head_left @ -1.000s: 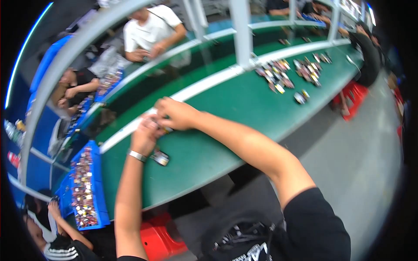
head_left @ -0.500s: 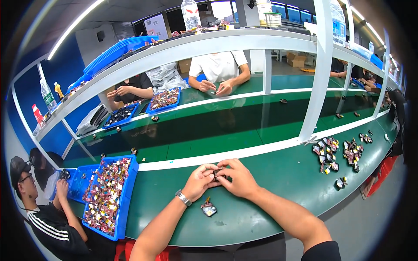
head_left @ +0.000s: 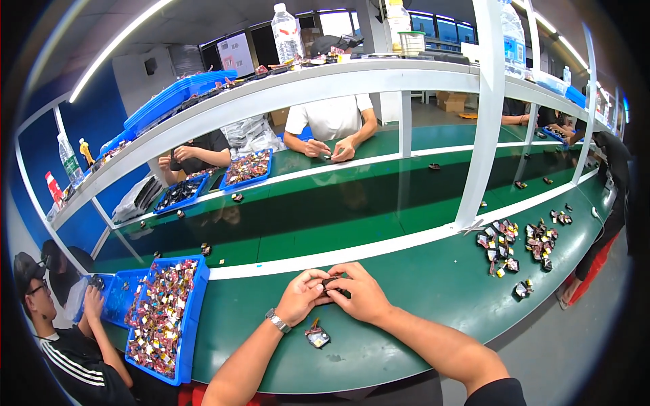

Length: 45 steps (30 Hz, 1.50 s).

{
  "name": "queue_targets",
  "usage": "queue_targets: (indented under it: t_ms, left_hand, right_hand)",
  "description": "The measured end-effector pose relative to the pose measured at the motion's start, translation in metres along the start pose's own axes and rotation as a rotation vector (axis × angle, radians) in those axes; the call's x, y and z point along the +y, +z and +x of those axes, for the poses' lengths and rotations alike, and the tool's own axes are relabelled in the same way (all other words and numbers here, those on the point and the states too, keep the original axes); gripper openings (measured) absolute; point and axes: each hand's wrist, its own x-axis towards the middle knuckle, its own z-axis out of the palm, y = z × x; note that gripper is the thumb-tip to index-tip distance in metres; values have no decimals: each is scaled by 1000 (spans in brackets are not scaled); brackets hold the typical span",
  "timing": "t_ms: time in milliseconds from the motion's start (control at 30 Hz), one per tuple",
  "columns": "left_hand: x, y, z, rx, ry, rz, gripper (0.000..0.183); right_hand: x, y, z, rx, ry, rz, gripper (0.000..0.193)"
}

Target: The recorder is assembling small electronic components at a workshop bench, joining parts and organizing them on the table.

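Over the green bench point(head_left: 433, 284): left hand point(head_left: 302, 298) and right hand point(head_left: 361, 291), fingertips drawn together, both gripping a small dark part point(head_left: 332, 285), mostly hidden by fingers. Just below them, one loose wired piece point(head_left: 317, 335). To the left, a blue tray point(head_left: 194, 325), heaped with small parts; past it, a seated person point(head_left: 74, 352). Ahead, a white rail point(head_left: 237, 272), a post point(head_left: 482, 128) and an overhead shelf point(head_left: 338, 84), crossing before a white-shirted worker point(head_left: 332, 118). To the right, two piles of pieces point(head_left: 500, 249).

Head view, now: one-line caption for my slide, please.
Left grip and right grip hold a dark part over the green bench, a full blue tray to the left.
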Motion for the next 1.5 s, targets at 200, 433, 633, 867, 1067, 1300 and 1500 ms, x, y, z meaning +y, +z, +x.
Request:
queue_targets:
  t_ms: [200, 433, 633, 867, 1067, 1300, 1500]
  left_hand:
    - [-4, 3, 5, 31, 63, 46, 24]
    - [-2, -2, -5, 119, 130, 135, 17]
    - [-1, 11, 3, 109, 101, 99, 10]
    - [-1, 2, 1, 150, 55, 198, 10]
    - [2, 10, 0, 44, 60, 120, 24]
    - [1, 1, -1, 26, 15, 45, 26]
    - [3, 2, -3, -9, 21, 42, 23]
  right_hand:
    - [12, -2, -2, 37, 74, 90, 12]
    - [14, 7, 4, -33, 75, 317, 14]
    - [12, -6, -1, -70, 222, 395, 14]
    - [22, 8, 0, -65, 241, 487, 14]
    - [12, 2, -3, 16, 93, 89, 14]
    - [-4, 0, -3, 8, 122, 71, 10]
    - [-5, 1, -2, 16, 101, 53, 9]
